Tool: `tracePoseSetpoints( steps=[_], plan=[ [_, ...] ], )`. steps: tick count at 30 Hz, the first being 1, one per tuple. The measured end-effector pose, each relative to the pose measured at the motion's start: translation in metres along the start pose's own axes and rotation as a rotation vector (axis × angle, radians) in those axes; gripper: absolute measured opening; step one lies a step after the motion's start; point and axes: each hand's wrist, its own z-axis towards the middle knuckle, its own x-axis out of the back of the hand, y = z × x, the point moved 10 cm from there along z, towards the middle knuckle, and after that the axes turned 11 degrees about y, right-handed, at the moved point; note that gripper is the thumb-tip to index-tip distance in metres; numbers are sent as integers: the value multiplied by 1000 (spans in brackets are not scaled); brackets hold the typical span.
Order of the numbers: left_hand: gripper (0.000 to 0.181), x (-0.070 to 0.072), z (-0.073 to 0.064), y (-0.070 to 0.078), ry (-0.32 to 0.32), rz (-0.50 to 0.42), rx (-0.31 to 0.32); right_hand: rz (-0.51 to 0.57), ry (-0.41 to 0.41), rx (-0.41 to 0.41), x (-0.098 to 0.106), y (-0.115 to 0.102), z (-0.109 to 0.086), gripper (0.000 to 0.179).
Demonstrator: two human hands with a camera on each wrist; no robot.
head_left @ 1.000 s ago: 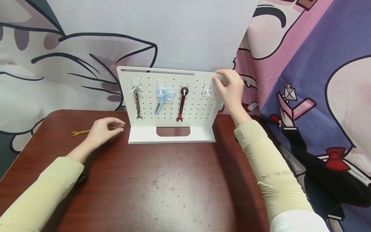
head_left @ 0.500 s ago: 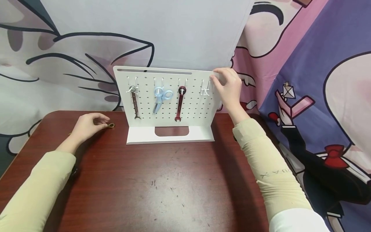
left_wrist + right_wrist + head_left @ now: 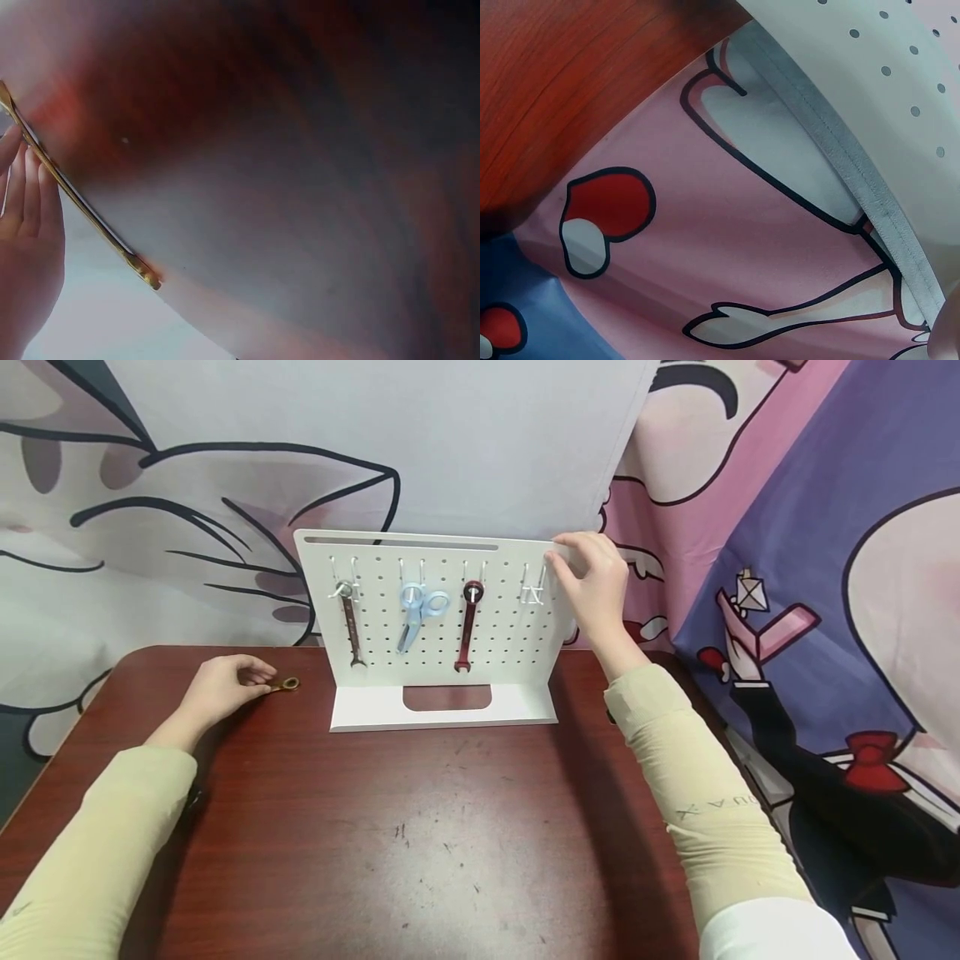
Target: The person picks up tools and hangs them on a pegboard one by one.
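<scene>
My left hand [image 3: 217, 693] pinches a gold-coloured combination wrench [image 3: 82, 206] between thumb and fingers, low over the table's left side. Its ring end [image 3: 290, 683] pokes out past the fingertips toward the pegboard. At the top right corner of the white pegboard [image 3: 510, 672], my right hand [image 3: 597, 578] grips the edge, thumb on the front face. On the board's hooks hang a dark metal wrench [image 3: 351, 631] at left, light blue scissors [image 3: 412, 618] in the middle and a red wrench [image 3: 467, 631]. A white double hook [image 3: 532, 596] beside the right thumb carries nothing.
The pegboard stands on a white base plate [image 3: 367, 710] with a cut-out, toward the back of the reddish-brown wooden table [image 3: 420, 843]. Cartoon-printed cloth [image 3: 225, 543] hangs behind the table and along its right side.
My left hand has moved left, away from the pegboard, and taken hold of the gold wrench that lay on the table. The right hand stays on the board's corner.
</scene>
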Motion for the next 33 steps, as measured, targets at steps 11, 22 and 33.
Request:
tracePoseSetpoints(
  steps=[11,22,33],
  plan=[
    [15,-5,-1,-4,-36,18,12,0,-11,23,0,0,0,23],
    [13,-8,2,-4,-69,12,-10,8,-6,4,-1,0,1,22],
    [15,-7,1,-7,-74,1,16,2,-17,16,-2,2,0,23]
  ],
)
